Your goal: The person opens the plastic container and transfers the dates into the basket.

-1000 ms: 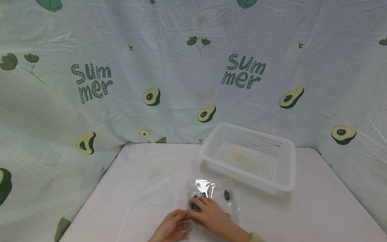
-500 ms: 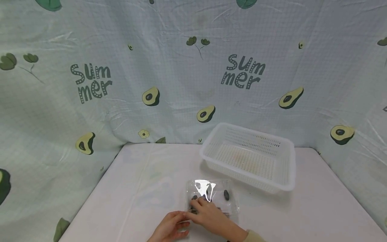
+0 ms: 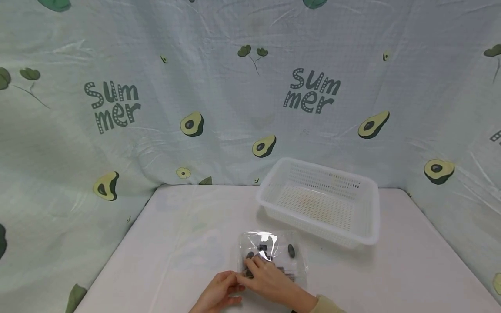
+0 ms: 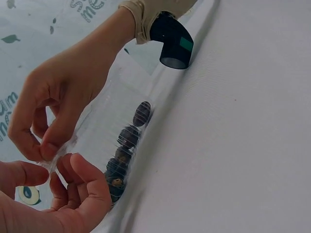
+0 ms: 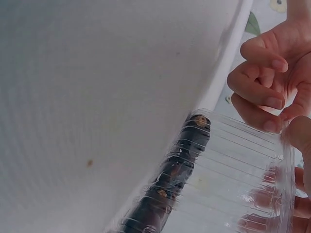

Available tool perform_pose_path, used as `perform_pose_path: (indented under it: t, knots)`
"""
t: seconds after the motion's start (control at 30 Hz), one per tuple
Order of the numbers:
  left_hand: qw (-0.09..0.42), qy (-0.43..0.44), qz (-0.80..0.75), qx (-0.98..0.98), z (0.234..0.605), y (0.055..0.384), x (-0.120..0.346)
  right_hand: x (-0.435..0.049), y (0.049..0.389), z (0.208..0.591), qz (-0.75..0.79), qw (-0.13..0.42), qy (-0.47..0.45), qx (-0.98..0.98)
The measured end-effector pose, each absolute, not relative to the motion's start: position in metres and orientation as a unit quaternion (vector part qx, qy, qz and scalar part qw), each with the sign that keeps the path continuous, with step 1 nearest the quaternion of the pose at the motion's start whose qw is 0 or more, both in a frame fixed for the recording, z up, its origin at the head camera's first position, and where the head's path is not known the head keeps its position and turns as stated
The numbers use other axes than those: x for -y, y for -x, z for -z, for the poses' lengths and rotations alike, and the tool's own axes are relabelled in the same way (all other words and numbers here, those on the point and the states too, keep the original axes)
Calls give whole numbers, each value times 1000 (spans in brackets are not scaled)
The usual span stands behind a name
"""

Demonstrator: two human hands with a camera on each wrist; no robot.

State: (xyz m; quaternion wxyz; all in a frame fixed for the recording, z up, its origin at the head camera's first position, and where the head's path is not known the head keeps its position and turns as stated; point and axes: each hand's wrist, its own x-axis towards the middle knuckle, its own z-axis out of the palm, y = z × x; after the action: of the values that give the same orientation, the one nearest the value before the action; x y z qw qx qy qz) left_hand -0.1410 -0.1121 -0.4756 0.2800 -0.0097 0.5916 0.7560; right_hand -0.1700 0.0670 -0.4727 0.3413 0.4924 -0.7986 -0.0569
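Note:
A clear ribbed plastic box (image 3: 299, 263) with several dark oval fruits (image 3: 291, 251) in it lies near the table's front. In the left wrist view the fruits (image 4: 129, 137) line up along one side of the box. At its near left corner, my left hand (image 3: 219, 292) pinches the rim between thumb and index finger. Just beside it my right hand (image 3: 270, 280) grips the same rim, its fingers partly seen through the plastic in the right wrist view. The head view cannot show the fruits under the right hand.
Behind the box, a white perforated plastic basket (image 3: 313, 218) stands at the back right of the white table (image 3: 195, 248). A printed cloth (image 3: 227, 91) hangs behind the table. A black device (image 4: 175, 43) is on the right wrist.
The right hand's fingers have shifted slightly toward the near side, leaving more fruits visible. The left hand stays at the corner. The head view has turned slightly.

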Motion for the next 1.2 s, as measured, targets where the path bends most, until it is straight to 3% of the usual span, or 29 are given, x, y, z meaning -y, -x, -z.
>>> perform_pose_path:
  t: [0.53, 1.0, 1.2]
  knots:
    - [275, 8, -753, -597, 478, 145, 112, -65, 173, 471, 63, 375, -500, 778]
    - [278, 4, -762, -585, 479, 143, 111, -67, 174, 472, 27, 364, -494, 789]
    - [276, 25, -744, -608, 476, 140, 108, -74, 169, 470, 19, 329, -482, 812]
